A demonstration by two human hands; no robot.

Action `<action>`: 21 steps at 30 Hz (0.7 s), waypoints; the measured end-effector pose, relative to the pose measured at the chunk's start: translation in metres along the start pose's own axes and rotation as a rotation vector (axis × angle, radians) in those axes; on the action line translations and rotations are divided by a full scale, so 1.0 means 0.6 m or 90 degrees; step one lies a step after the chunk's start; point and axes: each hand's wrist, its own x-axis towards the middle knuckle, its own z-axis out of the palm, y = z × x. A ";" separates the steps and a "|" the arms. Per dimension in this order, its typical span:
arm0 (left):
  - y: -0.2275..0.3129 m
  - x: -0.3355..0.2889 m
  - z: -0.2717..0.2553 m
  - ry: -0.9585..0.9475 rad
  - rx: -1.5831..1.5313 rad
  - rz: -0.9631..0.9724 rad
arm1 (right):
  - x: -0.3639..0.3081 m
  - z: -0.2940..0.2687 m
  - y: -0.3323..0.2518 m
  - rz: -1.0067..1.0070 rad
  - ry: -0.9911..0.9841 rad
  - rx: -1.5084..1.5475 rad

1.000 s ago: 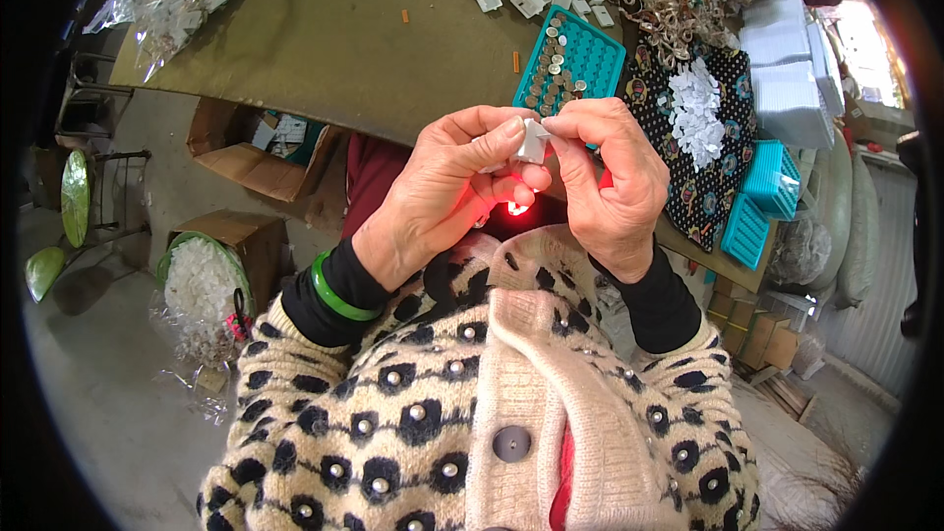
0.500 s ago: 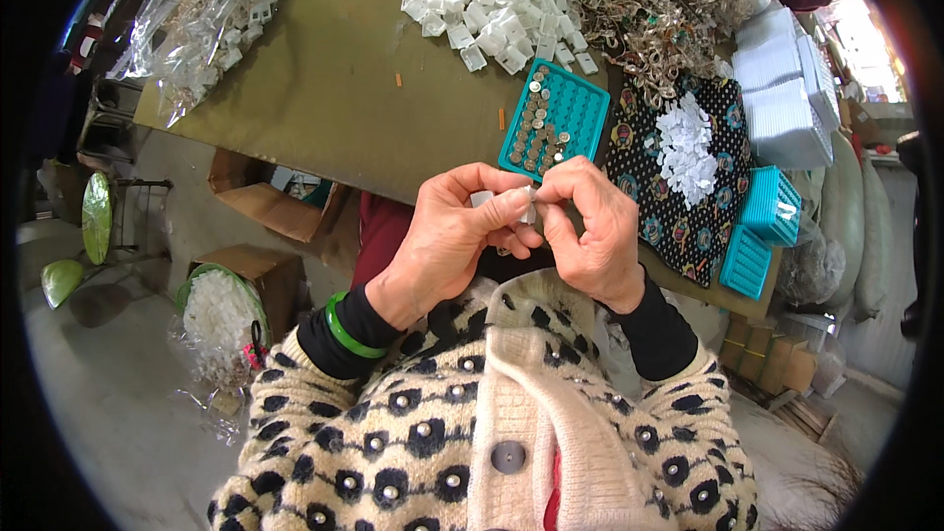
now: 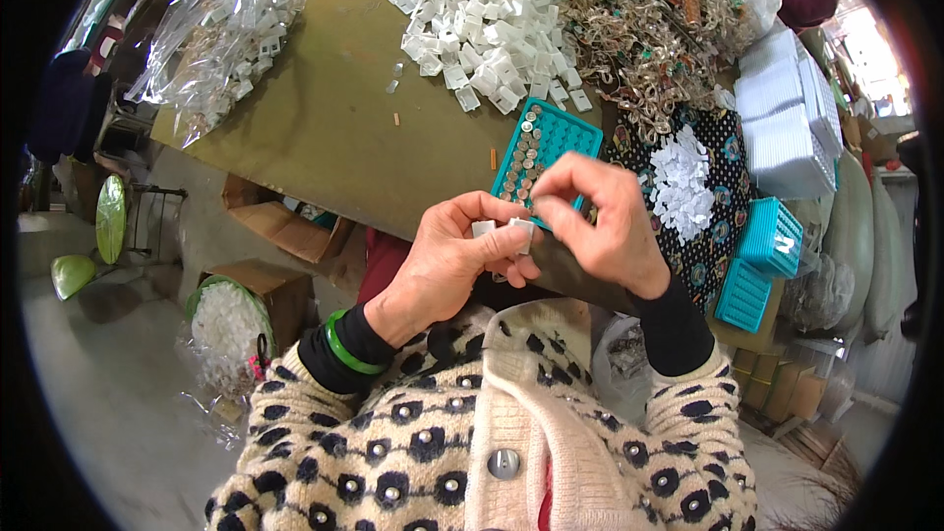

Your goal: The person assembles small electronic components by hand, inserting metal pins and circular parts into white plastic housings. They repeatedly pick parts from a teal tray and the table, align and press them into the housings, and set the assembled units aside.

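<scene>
My left hand [image 3: 447,246] is closed around small white plastic pieces [image 3: 522,234], which poke out between thumb and fingers. Just right of it, my right hand [image 3: 608,224] has its thumb and index finger bent together in a pinch. It hovers over the near edge of the teal tray [image 3: 568,130]; its fingertips are slightly smeared, and I cannot make out what they hold. Small round metal discs [image 3: 519,165] fill the tray's left rows, while part of its near side is hidden behind my hands.
Beyond the tray lies a heap of translucent white plastic pieces [image 3: 482,15], with tangled clear-and-brown strands [image 3: 654,39] beside it. White slips [image 3: 680,182] rest on a dark patterned cloth [image 3: 725,152]. Further right are white stacked trays [image 3: 782,108] and teal trays [image 3: 744,293]. A filled clear bag [image 3: 231,44] sits far left.
My right hand has drawn apart from the left, moving slightly right and over the tray's edge. The left hand still holds the white pieces. The view has shifted a little.
</scene>
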 end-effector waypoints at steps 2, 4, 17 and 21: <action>0.008 0.004 -0.007 0.012 -0.017 0.010 | 0.039 0.007 0.021 -0.078 0.095 -0.122; 0.018 0.006 -0.015 0.015 -0.047 0.022 | 0.072 0.018 0.044 -0.119 0.131 -0.220; 0.074 0.039 -0.066 -0.002 -0.138 0.077 | 0.146 0.030 0.096 0.042 0.150 -0.264; 0.078 0.051 -0.063 0.040 -0.058 0.107 | 0.142 0.009 0.057 0.255 0.103 0.233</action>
